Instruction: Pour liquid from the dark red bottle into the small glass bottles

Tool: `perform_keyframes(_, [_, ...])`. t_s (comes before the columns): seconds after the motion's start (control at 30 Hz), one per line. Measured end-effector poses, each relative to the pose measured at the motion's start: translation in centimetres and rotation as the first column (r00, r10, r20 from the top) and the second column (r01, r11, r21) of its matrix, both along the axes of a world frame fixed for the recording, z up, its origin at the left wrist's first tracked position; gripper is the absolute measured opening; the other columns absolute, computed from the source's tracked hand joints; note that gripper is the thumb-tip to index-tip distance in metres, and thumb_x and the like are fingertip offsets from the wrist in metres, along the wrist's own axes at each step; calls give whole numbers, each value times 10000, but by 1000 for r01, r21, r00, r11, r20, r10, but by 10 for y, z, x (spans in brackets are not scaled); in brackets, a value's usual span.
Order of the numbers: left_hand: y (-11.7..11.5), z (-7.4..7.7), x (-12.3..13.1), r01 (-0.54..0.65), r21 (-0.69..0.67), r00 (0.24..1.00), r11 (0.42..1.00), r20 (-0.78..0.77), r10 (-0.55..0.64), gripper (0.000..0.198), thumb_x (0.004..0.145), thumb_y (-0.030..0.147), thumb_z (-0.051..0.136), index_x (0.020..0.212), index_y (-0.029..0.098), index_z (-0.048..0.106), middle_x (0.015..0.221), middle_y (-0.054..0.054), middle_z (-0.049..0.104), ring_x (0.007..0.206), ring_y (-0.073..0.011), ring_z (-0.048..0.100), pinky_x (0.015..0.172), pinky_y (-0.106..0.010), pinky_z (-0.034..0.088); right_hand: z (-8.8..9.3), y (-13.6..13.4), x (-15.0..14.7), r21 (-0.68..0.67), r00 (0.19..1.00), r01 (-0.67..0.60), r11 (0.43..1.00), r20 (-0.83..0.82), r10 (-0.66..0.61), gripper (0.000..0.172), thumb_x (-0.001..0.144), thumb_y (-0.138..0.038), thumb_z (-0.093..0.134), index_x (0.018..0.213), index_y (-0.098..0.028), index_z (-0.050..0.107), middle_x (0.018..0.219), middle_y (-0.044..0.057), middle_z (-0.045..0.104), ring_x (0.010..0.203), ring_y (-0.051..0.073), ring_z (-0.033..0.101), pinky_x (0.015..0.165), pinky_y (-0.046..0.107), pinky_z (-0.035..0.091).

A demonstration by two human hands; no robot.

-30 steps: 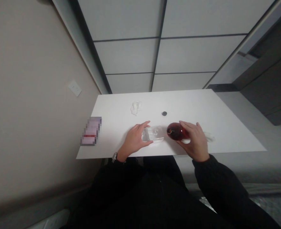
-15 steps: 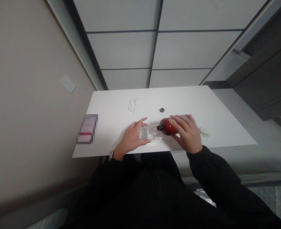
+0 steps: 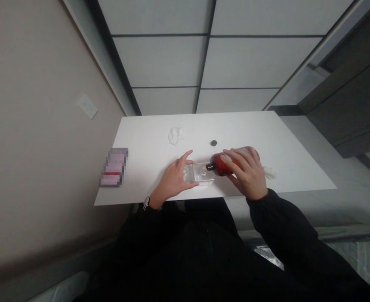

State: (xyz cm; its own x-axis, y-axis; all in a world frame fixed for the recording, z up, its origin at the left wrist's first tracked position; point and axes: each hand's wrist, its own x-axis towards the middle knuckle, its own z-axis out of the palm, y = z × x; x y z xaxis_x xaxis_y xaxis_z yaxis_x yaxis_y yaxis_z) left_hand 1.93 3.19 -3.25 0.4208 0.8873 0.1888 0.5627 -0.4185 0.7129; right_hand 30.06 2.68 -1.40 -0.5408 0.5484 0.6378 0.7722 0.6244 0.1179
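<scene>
A glossy red round-shouldered bottle (image 3: 220, 164) tilts, its narrow dark neck (image 3: 209, 167) pointing left over the right end of a clear boxy container (image 3: 199, 173).

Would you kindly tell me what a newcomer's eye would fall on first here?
Probably the red bottle, tilted in the right hand, its neck near the clear box. The left hand grips the box's left end. Next comes the pixelated pink patch at the left of the white table.
</scene>
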Motion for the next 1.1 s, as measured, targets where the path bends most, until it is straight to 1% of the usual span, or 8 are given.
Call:
perform_keyframes(0.2, [-1, 1, 0, -5, -2, 1000, 1000, 7, 5, 1155, 717, 260, 939, 1610, 295, 207, 1369, -83, 694, 1309, -312, 628, 1141, -512, 469, 1, 0, 0, -17, 1000, 14, 1000, 9, -14, 753, 929, -87, 681, 1578, -319, 379, 1411, 97, 688, 1276, 306, 629, 1141, 632, 450])
perform_keyframes(0.37, [-1, 1, 0, -4, 1, 1000, 1000, 10, 4, 1156, 719, 255, 936, 1611, 296, 203, 1369, -81, 693, 1336, -311, 617, 1160, -511, 457, 1, -1, -1, -6, 1000, 10, 1000, 17, -10, 784, 928, -82, 682, 1604, -302, 350, 1412, 116, 688, 1285, 314, 620, 1146, 642, 443])
perform_keyframes(0.5, [-1, 1, 1, 0, -2, 1000, 1000, 12, 0, 1160, 718, 256, 937, 1610, 296, 197, 1376, -80, 689, 1338, -317, 614, 1158, -518, 458, 1, -1, 0, -19, 1000, 14, 1000, 7, -14, 821, 933, -78, 665, 1627, -337, 309, 1424, 99, 684, 1292, 308, 615, 1156, 645, 430])
perform_keyframes(0.7, [-1, 2, 1, -4, -9, 1000, 1000, 17, 4, 1135, 726, 254, 926, 1607, 297, 212, 1374, -83, 688, 1322, -310, 623, 1149, -513, 466, 1, -1, 1, -33, 1000, 15, 999, 4, -15, 835, 937, -75, 649, 1633, -364, 289, 1432, 86, 679, 1296, 308, 619, 1160, 654, 424])
perform_keyframes(0.83, [-1, 3, 1, 0, -2, 1000, 1000, 18, 0, 1133, 725, 259, 924, 1608, 307, 216, 1362, -78, 692, 1338, -314, 615, 1168, -527, 448, 0, 0, 2, -51, 1000, 19, 999, -6, -20, 851, 922, -63, 639, 1627, -388, 292, 1452, 73, 667, 1313, 308, 611, 1176, 667, 406])
perform_keyframes(1.1, [0, 1, 0, 7, -3, 1000, 1000, 9, -7, 1143, 719, 273, 932, 1608, 289, 214, 1364, -89, 692, 1324, -316, 619, 1170, -532, 447, 3, 0, 3, -32, 999, 31, 999, 16, -31, 821, 930, -60, 641, 1614, -380, 318, 1446, 71, 673, 1318, 294, 611, 1181, 655, 401])
